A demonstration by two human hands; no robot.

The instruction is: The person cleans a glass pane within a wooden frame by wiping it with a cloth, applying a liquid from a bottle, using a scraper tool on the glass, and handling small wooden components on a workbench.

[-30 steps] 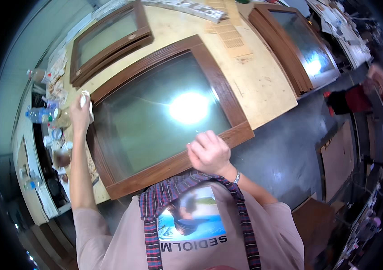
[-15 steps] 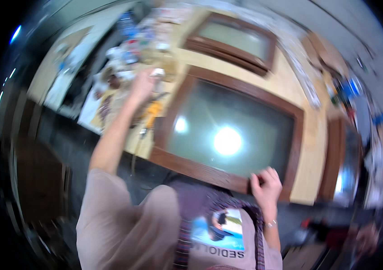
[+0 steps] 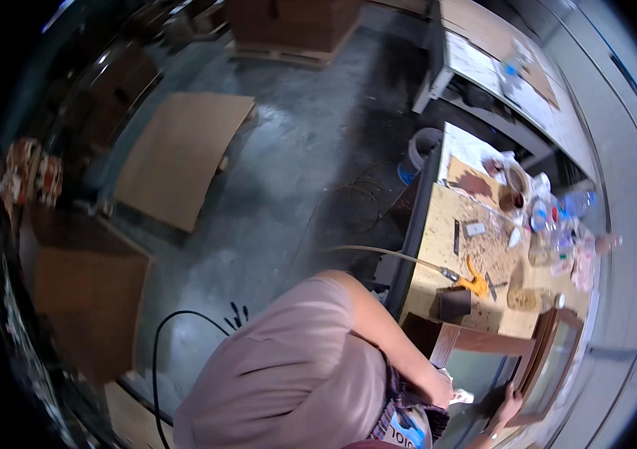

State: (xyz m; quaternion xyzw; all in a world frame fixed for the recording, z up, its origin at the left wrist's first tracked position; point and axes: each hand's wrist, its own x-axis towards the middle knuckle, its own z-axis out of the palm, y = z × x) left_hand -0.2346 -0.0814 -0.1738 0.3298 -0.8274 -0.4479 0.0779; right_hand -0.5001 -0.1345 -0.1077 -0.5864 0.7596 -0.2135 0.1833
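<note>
My left hand [image 3: 437,388] is closed around a crumpled white wad [image 3: 462,396], perhaps cloth or paper, over the glass pane [image 3: 477,373] of a large brown wooden frame [image 3: 494,343]. The fingers are partly hidden by the hand itself. My right hand [image 3: 510,405] lies with outstretched fingers against brown wood, between the large frame and a smaller glazed frame [image 3: 556,367] beside it. A yellow air blow gun [image 3: 474,278] with a hose lies on the bench, near a dark brown block [image 3: 454,303].
Wood shavings cover part of the bench [image 3: 438,224]. Clear bottles [image 3: 577,203], a jar [image 3: 532,300] and a brown-stained cup [image 3: 511,199] stand there. A bucket [image 3: 425,142] is on the floor by the bench. A flat board [image 3: 184,157] and boxes lie farther left.
My view has swung left, bringing the floor and the bench's left end into sight. My left hand has moved from the cluttered bench to over the large pane; my right hand has left the near rail.
</note>
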